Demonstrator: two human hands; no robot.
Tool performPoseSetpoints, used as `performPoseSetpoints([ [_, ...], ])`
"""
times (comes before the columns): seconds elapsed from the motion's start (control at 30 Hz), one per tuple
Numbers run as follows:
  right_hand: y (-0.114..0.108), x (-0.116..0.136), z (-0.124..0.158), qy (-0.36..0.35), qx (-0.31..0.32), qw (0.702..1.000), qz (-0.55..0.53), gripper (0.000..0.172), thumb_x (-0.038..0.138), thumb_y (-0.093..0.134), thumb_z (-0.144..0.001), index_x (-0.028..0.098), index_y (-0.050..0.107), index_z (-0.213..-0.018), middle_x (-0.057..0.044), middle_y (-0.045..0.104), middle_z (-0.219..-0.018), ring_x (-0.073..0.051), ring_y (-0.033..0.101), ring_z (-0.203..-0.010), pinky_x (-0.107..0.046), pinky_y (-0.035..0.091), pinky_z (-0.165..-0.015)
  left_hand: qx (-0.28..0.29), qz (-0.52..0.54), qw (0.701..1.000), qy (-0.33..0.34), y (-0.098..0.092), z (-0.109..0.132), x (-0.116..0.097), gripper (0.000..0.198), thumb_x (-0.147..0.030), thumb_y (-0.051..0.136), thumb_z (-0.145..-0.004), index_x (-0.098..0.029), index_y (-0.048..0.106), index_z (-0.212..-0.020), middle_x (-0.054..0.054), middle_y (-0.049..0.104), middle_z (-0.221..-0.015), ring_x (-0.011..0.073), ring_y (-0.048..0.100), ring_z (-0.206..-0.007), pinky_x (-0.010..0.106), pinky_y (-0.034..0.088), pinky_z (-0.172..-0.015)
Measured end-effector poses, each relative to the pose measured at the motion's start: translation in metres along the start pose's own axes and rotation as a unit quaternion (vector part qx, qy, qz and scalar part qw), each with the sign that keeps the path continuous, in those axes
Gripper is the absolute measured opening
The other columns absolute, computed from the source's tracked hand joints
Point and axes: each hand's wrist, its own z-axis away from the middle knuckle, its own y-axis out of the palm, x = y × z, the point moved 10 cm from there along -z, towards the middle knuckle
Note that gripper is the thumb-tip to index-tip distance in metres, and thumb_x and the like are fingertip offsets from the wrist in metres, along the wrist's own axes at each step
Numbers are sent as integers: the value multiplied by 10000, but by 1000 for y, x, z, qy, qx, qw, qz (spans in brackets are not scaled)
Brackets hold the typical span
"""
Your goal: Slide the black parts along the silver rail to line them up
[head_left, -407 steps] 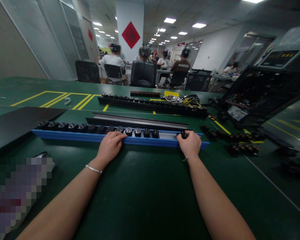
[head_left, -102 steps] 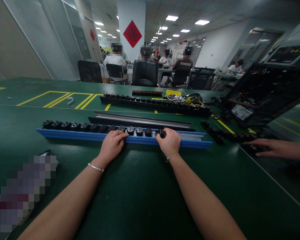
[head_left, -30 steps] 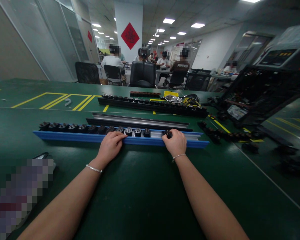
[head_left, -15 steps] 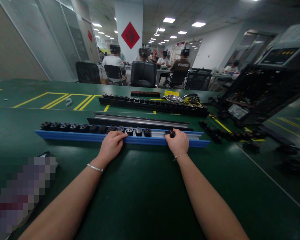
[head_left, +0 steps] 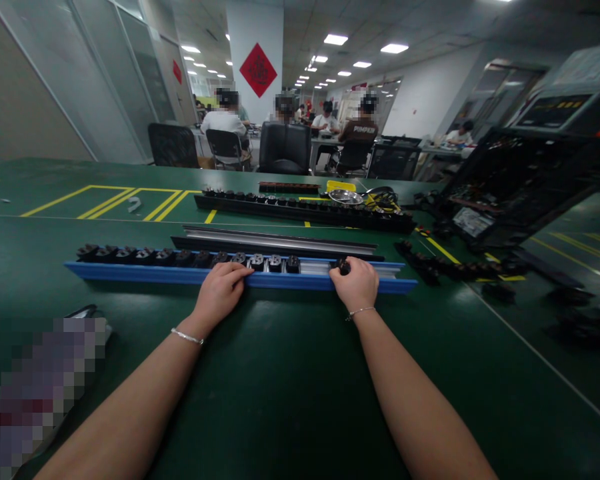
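Through the head camera, my left hand [head_left: 223, 288] lies palm-down on the blue rail [head_left: 145, 273], just beside the row of black sockets [head_left: 180, 255]; I cannot tell whether it clasps the rail. My right hand [head_left: 356, 285] pinches one black socket [head_left: 344, 266] sitting in the rail's channel, apart from the row.

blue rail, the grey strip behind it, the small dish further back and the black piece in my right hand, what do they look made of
Blue rail: likely coated metal; even matte blue sides, bare silvery channel on top.
Grey strip: seemingly bare aluminium; long bright streaks.
Small dish: probably stainless steel; mirror-like glints.
Black piece in the right hand: dull, probably plastic.
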Motion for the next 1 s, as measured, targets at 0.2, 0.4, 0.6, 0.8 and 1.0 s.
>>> performPoseSetpoints([
  [0.2, 2, -2, -1, 10, 1, 1000, 9, 162, 320, 518, -706, 188, 596, -758, -81, 645, -823, -241, 528, -863, -352, 373, -817, 7, 2, 1000, -2, 1, 1, 1, 328, -163, 457, -825, -208, 697, -1044, 67, 684, -998, 218, 577, -958, 391, 485, -893],
  [0.4, 1, -6, -3, 15, 4, 1000, 5, 178, 309, 510, -709, 179, 605, -784, -86, 634, -798, -235, 519, -835, -328, 380, -773, 8, 0, 1000, -2, 2, 1, 2, 327, -167, 451, -831, -211, 696, -1043, 68, 681, -1011, 220, 573, -963, 394, 484, -892],
  [0.6, -3, -5, -3, 8, 0, 1000, 20, 131, 317, 513, -696, 193, 555, -699, -77, 615, -770, -226, 507, -800, -337, 368, -768, 4, -4, 1000, 11, 2, 2, 2, 327, -166, 455, -832, -192, 694, -1052, 73, 677, -1011, 216, 568, -953, 377, 480, -885],
  [0.8, -3, -8, -5, 9, 0, 1000, 16, 121, 314, 507, -693, 199, 537, -669, -70, 598, -728, -218, 492, -750, -344, 364, -760, 1, 0, 1000, 13, 1, 1, 1, 319, -181, 448, -844, -193, 697, -1042, 76, 679, -1003, 220, 570, -944, 393, 486, -874],
  [1.0, -3, -9, -6, 1, -2, 1000, 2, 105, 294, 507, -693, 198, 546, -675, -64, 589, -703, -214, 486, -727, -342, 372, -770, 0, -2, 1000, 14, 1, 1, 1, 316, -178, 450, -844, -202, 694, -1043, 72, 677, -1004, 216, 569, -949, 392, 486, -879],
])
